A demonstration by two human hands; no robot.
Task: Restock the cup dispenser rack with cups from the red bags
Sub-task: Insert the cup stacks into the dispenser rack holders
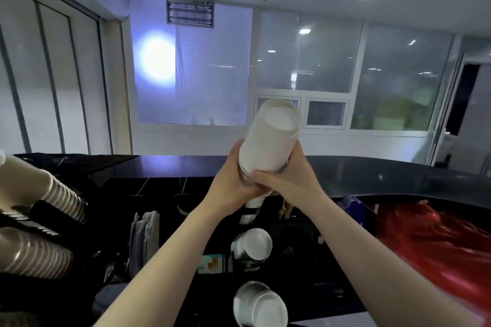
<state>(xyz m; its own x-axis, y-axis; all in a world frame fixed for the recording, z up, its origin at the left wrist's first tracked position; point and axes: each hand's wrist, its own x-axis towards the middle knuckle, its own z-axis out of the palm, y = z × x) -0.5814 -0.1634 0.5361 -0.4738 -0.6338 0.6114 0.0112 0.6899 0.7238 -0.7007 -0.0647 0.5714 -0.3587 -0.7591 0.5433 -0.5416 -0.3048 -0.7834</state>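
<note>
Two bare forearms reach up from the bottom of our view and meet at the centre, over a dark service area. The largest thing we see is the black counter (385,167), glossy and curved, running across the middle from left to right. Under its right end lies a red bag (430,244), shiny, translucent and crumpled, blurred at its edges. At far left the cup dispenser rack (39,210) holds two slanted rows of nested brown paper cups (34,255), their rolled rims stacked like ribs and pointing toward the lower right.

Between our hands is the stack of white cups (268,146), raised in front of the counter edge and tilted so its top leans up and to the right. The cups are plain matte white and nested bottom-up, so a flat round base faces us at the top. A thin clear plastic sleeve seems to wrap the lower part, where grey rim lines show through.

Our left hand (233,180) curls around the lower left side of the stack, gripping it. Our right hand (287,180) wraps the lower right side, fingers folded across the front and overlapping the left fingers.

Below the hands, two more white cup stacks (253,244) in dark holders point their open mouths toward us.
</note>
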